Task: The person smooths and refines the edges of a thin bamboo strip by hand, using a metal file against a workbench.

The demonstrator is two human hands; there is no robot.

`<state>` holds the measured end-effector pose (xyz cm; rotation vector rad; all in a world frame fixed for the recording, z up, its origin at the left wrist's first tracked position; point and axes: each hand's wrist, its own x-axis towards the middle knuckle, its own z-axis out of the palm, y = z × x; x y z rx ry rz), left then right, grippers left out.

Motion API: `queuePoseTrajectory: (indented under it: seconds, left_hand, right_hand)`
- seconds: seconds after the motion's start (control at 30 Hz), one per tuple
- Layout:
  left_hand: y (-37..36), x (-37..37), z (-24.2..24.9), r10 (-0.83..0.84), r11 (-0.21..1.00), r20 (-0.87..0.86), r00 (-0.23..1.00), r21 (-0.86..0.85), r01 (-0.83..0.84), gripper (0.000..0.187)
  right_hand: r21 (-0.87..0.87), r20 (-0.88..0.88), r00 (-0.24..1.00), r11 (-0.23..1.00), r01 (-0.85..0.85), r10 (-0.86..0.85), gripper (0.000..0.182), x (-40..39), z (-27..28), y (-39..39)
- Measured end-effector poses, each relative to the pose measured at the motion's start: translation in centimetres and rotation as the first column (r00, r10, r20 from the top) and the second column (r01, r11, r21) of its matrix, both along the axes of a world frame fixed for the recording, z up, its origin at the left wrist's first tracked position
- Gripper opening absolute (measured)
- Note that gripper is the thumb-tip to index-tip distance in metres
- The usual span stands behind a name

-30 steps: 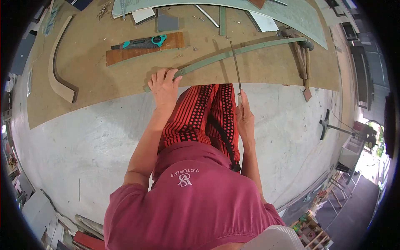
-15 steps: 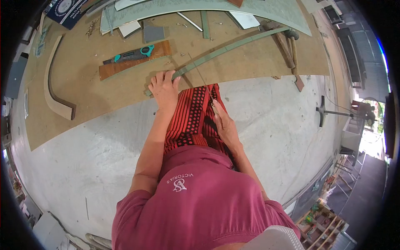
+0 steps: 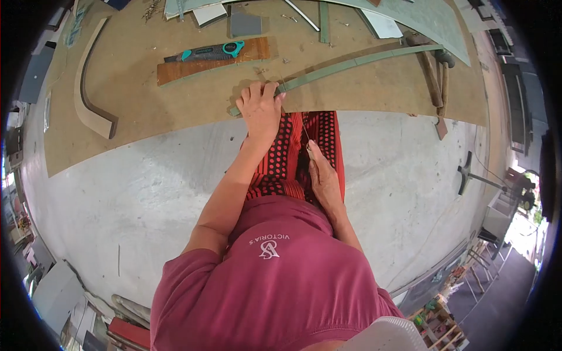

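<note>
My left hand (image 3: 260,114) presses down on the near end of a long, slightly curved green strip (image 3: 351,62), fingers bent over it at the table's edge. The strip has small marks along its length. My right hand (image 3: 324,175) is closed around the handle of a thin saw (image 3: 305,132), low in front of my lap. Its narrow blade points up toward the strip just right of my left fingers. Most of the handle is hidden in my palm.
On the brown table (image 3: 193,111) lie a teal-and-black handsaw (image 3: 208,52) on a wooden board (image 3: 170,75), a curved strip (image 3: 88,76) at left, and a grey square (image 3: 246,24). Hammers (image 3: 443,76) lie beside the green strip's far end. A fan (image 3: 515,190) stands at right.
The view has shifted, so the table sits higher and further right. My right hand has drawn back from the strip toward my body with the saw. My left hand keeps holding the strip.
</note>
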<state>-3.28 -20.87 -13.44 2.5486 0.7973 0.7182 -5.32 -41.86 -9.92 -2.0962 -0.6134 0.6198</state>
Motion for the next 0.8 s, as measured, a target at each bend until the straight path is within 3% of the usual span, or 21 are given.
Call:
queuePoseTrajectory:
  seconds: [0.13,0.2,0.43,0.5,0.63,0.73,0.8]
  left_hand:
    - [0.0,0.0,-0.4,-0.014,1.0,-0.004,1.0,0.02,0.014,0.03]
    - [-0.1,0.0,-0.6,-0.009,0.999,-0.026,1.0,0.037,0.01,0.03]
    - [0.0,0.0,-0.1,-0.021,1.0,-0.055,0.998,0.012,0.021,0.032]
    - [0.0,0.0,-0.2,-0.022,1.0,-0.057,0.998,0.008,0.023,0.032]
    - [0.0,0.0,-0.4,-0.021,1.0,-0.044,0.999,0.017,0.021,0.032]
    - [0.0,0.0,-0.4,-0.017,1.0,-0.032,0.999,0.014,0.018,0.031]
    - [0.1,-0.1,-0.3,-0.015,1.0,-0.029,0.999,0.009,0.016,0.031]
  right_hand:
    - [-0.008,0.082,0.997,1.0,0.014,-0.013,0.048,-0.1,-0.7,-0.4]
    - [-0.055,-0.023,1.0,0.999,-0.002,0.001,0.048,0.2,-0.3,-0.6]
    - [-0.064,-0.057,0.998,0.998,-0.016,0.012,0.049,0.0,-1.0,-0.4]
    - [0.015,0.139,0.99,1.0,-0.017,0.015,0.052,-0.1,-1.5,-0.1]
    - [-0.062,0.137,0.99,0.998,-0.005,0.013,0.053,0.4,-1.2,1.4]
    - [0.034,0.228,0.973,0.999,-0.03,0.021,0.053,0.7,-1.0,2.4]
    - [-0.029,0.138,0.99,0.999,-0.019,0.023,0.053,0.2,-1.2,1.6]
